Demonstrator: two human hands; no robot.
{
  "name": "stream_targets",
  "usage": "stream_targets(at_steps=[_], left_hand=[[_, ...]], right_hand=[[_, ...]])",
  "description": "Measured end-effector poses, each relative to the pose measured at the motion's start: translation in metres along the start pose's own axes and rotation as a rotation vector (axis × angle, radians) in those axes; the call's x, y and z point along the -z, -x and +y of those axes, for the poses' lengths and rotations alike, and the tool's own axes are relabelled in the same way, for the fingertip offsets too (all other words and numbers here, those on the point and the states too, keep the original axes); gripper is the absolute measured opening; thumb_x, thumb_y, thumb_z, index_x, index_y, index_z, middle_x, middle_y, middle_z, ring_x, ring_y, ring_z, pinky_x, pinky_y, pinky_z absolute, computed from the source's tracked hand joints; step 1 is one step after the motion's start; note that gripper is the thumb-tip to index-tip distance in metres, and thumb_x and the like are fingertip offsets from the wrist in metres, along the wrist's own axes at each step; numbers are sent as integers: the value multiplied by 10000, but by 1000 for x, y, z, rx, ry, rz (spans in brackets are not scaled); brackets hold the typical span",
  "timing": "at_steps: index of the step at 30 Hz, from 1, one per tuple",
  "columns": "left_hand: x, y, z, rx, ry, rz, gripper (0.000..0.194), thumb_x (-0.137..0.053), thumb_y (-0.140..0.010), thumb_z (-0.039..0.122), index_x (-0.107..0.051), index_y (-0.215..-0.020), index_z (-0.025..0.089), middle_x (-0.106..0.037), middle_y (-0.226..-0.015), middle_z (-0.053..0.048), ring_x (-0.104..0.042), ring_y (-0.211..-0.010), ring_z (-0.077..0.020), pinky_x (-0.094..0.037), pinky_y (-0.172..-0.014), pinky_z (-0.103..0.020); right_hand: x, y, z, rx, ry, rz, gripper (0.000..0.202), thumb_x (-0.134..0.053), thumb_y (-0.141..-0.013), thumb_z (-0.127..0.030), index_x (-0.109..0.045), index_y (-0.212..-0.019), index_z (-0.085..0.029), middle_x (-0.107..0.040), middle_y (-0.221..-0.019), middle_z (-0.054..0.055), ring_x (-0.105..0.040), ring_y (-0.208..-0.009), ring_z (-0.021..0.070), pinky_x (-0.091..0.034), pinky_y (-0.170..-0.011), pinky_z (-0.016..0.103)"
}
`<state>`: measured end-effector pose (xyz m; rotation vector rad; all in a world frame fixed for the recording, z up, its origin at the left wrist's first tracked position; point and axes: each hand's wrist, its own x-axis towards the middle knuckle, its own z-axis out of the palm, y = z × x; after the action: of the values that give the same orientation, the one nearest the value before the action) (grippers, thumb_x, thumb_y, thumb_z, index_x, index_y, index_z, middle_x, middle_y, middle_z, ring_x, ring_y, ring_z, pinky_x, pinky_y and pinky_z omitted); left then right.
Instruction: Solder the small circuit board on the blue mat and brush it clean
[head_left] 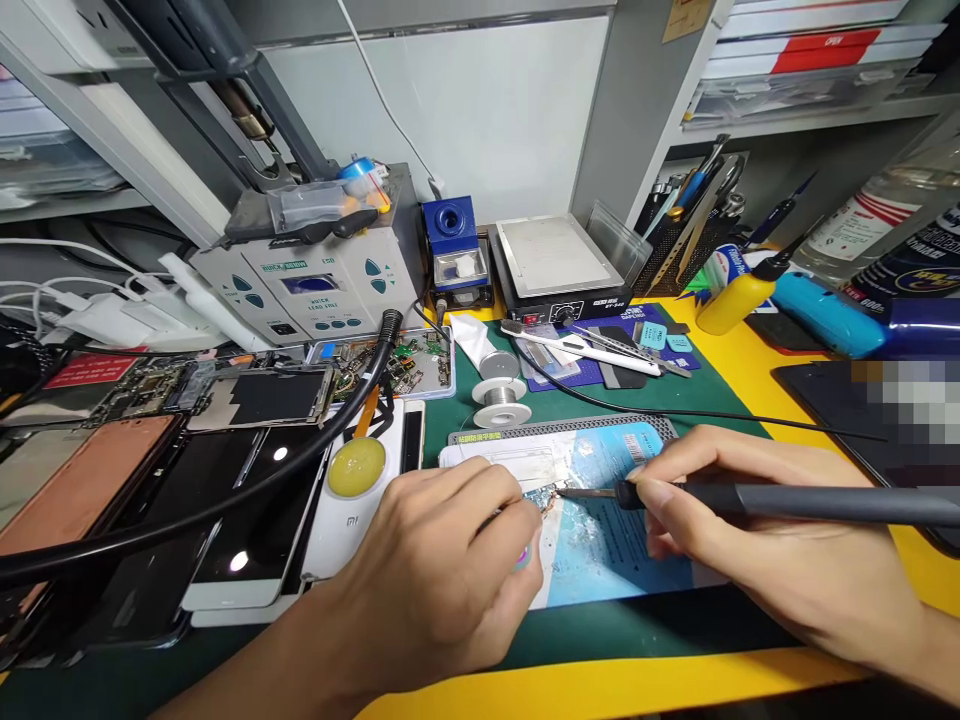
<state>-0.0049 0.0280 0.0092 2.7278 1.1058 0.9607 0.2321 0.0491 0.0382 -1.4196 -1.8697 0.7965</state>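
Circuit board [541,495]: just right of my curled left hand [450,560], the nearer; I can't tell what it grips.
Soldering iron [795,503]: gripped firmly in my right hand [724,525], crosswise, tip leftward at board.

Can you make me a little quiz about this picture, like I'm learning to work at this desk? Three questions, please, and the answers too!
1. Which hand holds the soldering iron?
2. True or false: the yellow bottle has a black cap.
3. Choose one. The iron's tip is closest to:
A) the yellow bottle
B) the circuit board
C) the white cable

Key:
1. The right hand.
2. True.
3. B.
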Motion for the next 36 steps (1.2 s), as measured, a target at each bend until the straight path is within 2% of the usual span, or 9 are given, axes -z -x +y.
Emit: stream_targets(at_steps=[5, 7, 11, 13, 17, 19, 21, 25, 36], left_hand=[[0, 1, 0, -4, 3, 14, 102, -635, -799, 74, -697, -856, 131, -643, -724, -54, -525, -642, -175, -393, -557, -316], [1, 1, 0, -8, 9, 9, 109, -639, -784, 61, -700, -852, 121, -643, -719, -60, -528, -642, -182, -399, -560, -324], [2, -1, 1, -10, 6, 13, 98, -635, -781, 52, -703, -826, 106, -636, -707, -68, -534, -639, -189, -405, -557, -334], [2, -1, 1, -7, 8, 12, 93, -634, -785, 52, -704, -817, 104, -634, -705, -70, -534, -638, -190, -409, -558, -337], [2, -1, 1, -5, 14, 10, 89, -636, -786, 57, -704, -817, 104, -637, -716, -72, -540, -643, -192, -415, -561, -338], [2, 0, 1, -2, 13, 3, 89, -635, -787, 61, -703, -818, 110, -637, -717, -69, -545, -649, -192, -417, -564, -334], [2, 1, 0, 1, 11, 0, 90, -634, -787, 64, -702, -817, 115, -637, -716, -65, -548, -651, -189, -417, -563, -330], [2, 1, 1, 0, 6, 14, 71, -649, -782, 67, -704, -805, 107, -637, -713, -67, -549, -638, -187, -407, -543, -331], [2, -2, 2, 7, 9, 11, 91, -635, -782, 59, -712, -798, 105, -616, -696, -64, -509, -622, -182, -389, -536, -333]], right_hand=[[1, 0, -3, -147, -147, -5, 256, -669, -838, -383, -682, -635, -227, -649, -495, -14, -558, -418, 137, -445, -382, 226], [2, 1, -4, -146, -194, 5, 222, -698, -819, -386, -687, -669, -223, -652, -501, -12, -576, -434, 143, -466, -394, 224], [2, 4, 0, -68, -195, 31, 91, -692, -813, -307, -682, -762, -232, -655, -523, -27, -610, -447, 143, -494, -419, 217], [3, 5, 4, 29, -122, 37, 24, -673, -799, -239, -683, -778, -247, -654, -544, -37, -594, -428, 127, -477, -407, 210], [4, 8, 12, 310, 26, 65, 159, -662, -747, -141, -678, -820, -281, -725, -727, -22, -650, -548, 139, -513, -496, 230], [4, 9, 13, 389, 53, 58, 205, -652, -748, -111, -657, -847, -290, -729, -761, -16, -696, -654, 168, -533, -553, 246], [3, 9, 13, 425, 65, 25, 234, -647, -759, -89, -639, -876, -291, -723, -761, -17, -709, -682, 174, -535, -573, 254], [2, 9, 11, 466, 42, -21, 250, -645, -762, -59, -627, -892, -272, -710, -736, -17, -685, -616, 151, -525, -568, 260], [-1, 12, 13, 531, 59, 2, 314, -652, -694, -36, -652, -903, -270, -713, -713, 1, -683, -562, 176, -539, -529, 294]])
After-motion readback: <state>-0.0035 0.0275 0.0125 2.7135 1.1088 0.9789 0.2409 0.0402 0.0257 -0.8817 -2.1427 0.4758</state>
